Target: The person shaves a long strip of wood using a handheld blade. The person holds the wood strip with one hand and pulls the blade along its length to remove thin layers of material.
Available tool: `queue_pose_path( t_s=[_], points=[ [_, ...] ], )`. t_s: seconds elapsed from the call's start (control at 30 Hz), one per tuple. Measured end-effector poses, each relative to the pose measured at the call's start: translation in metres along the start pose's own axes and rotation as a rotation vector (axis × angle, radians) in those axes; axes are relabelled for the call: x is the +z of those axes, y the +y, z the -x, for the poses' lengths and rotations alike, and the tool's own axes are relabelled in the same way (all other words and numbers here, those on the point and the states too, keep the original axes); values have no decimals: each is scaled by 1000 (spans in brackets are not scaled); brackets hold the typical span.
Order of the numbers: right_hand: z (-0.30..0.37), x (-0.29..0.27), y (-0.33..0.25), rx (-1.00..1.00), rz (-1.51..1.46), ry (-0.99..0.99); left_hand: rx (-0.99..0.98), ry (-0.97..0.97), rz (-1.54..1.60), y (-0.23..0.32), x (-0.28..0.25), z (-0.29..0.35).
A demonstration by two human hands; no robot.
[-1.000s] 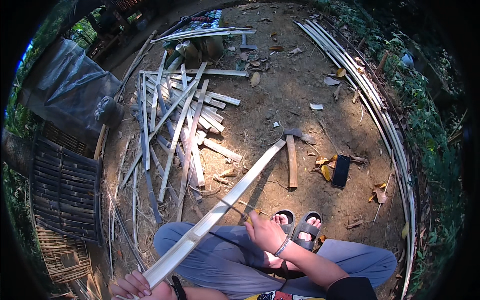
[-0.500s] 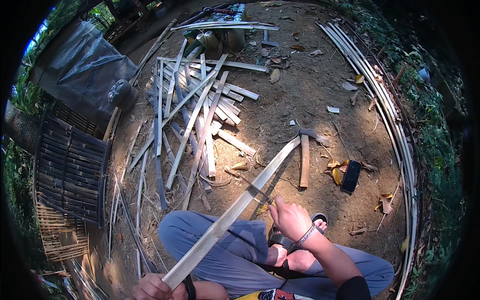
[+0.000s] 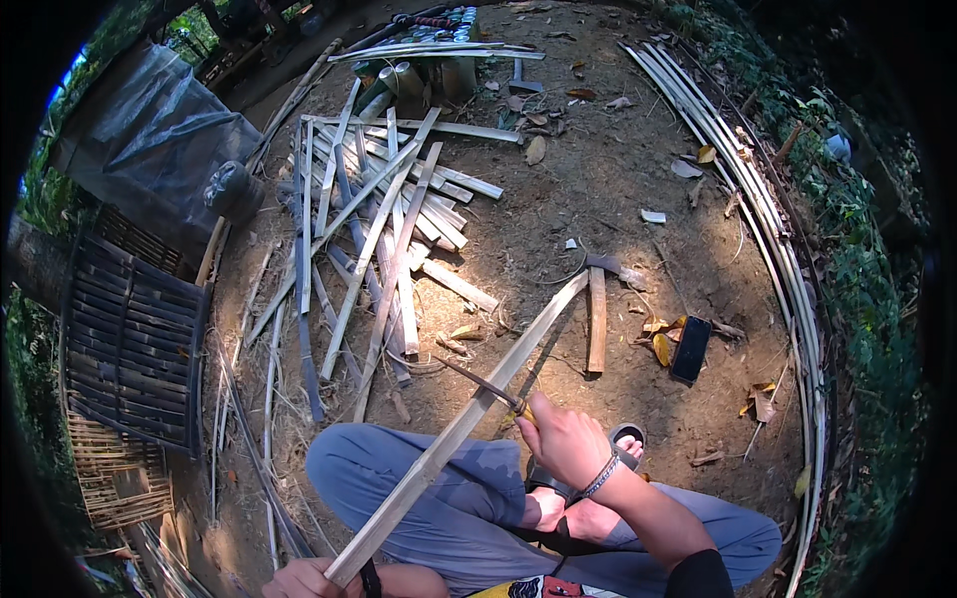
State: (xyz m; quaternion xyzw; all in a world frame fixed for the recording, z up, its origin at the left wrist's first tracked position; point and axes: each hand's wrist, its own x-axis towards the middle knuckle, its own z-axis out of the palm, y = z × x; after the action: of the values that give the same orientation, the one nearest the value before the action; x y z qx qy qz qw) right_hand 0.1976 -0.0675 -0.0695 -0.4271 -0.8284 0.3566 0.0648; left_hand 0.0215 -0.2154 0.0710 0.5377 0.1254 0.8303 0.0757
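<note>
Pale, flat bamboo strip [image 3: 431, 463]: position and grip

Far left: a dark, slatted bamboo panel [image 3: 130, 344] with a straight-edged frame.

Left hand [image 3: 304, 578], at the lower edge: the fingers are wrapped around the near end of the strip.

Above it and to the right: a heap of pale and grey bamboo strips [image 3: 384, 239] lies crisscrossed on brown, bare soil [image 3: 618, 140].

Centre: the held strip runs diagonally from the left hand, across the grey-trousered left leg [image 3: 349, 463], up and to the right. A narrow, dark-bladed knife [image 3: 469, 376] with a yellowish handle crosses its middle part; whether the edge touches the surface cannot be told.

Right hand [image 3: 568, 444]: the fingers are clamped on the knife handle.

Right of centre: a wooden-handled hatchet [image 3: 596, 319] lies just beside the strip's far end. Farther right: a black, rectangular phone [image 3: 691, 349] lies near yellow leaves [image 3: 660, 349].

Far right: long, pale poles [image 3: 772, 217] lie side by side.
</note>
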Motion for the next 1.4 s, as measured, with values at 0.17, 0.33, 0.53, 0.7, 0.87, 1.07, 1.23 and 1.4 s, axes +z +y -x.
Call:
queue_pose_path(
  t_s=[0.17,0.33,0.53,0.7,0.87,1.07,1.23,1.4],
  points=[
    [38,-21,-43,-149,-12,-25,47,-42,78,-7,12,2],
    [2,-3,8,36,101,-2,39,-58,44,-4,11,0],
    [26,-21,-24,-176,31,-41,41,-56,55,-5,9,1],
    [17,-18,-13,-35,40,-36,33,-99,50,-2,15,4],
    [-17,-8,40,-37,42,-17,31,-41,14,0,16,5],
    [38,-29,-34,-189,42,-65,47,-64,52,-4,19,4],
    [-22,-15,43,-25,112,0,65,-51,61,-3,23,6],
    [-14,-18,14,14,108,-51,50,8,2,1,10,2]
  ],
)
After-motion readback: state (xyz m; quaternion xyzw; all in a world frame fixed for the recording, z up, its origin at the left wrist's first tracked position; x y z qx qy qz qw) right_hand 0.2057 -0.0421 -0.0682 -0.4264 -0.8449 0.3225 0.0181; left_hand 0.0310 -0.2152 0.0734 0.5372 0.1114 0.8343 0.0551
